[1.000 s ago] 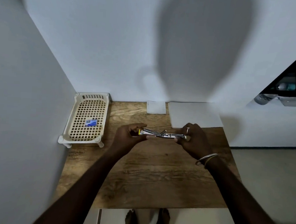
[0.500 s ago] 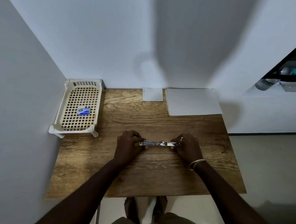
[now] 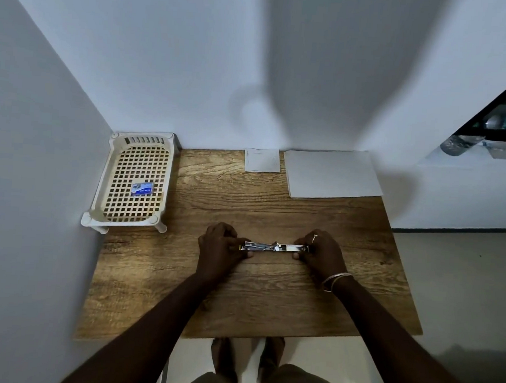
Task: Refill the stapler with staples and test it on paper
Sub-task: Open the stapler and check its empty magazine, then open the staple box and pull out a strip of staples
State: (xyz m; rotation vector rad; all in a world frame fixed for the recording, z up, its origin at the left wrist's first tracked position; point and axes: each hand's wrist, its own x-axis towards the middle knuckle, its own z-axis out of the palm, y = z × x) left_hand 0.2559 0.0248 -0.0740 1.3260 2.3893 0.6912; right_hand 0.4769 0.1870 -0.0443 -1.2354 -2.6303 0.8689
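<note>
A metal stapler [image 3: 275, 247] lies spread flat open, lengthwise left to right, low over the middle of the wooden table [image 3: 248, 294]. My left hand [image 3: 220, 248] grips its left end with curled fingers. Its right end is gripped by my right hand [image 3: 320, 253], which wears a ring and bangles. A small blue staple box [image 3: 141, 189] lies in the cream lattice tray [image 3: 115, 177] at the table's back left. White paper sheets [image 3: 331, 174] lie at the back right, with a small white square of paper [image 3: 262, 160] beside them.
Walls close the table in at the left and behind. A ledge with a bottle [image 3: 459, 144] is at the far right. The table's front edge is near my feet [image 3: 247, 359], and bare floor lies to the right.
The view tilted down, so the table sits higher in the frame. Both hands lowered the opened stapler toward the tabletop and keep their grip on its ends.
</note>
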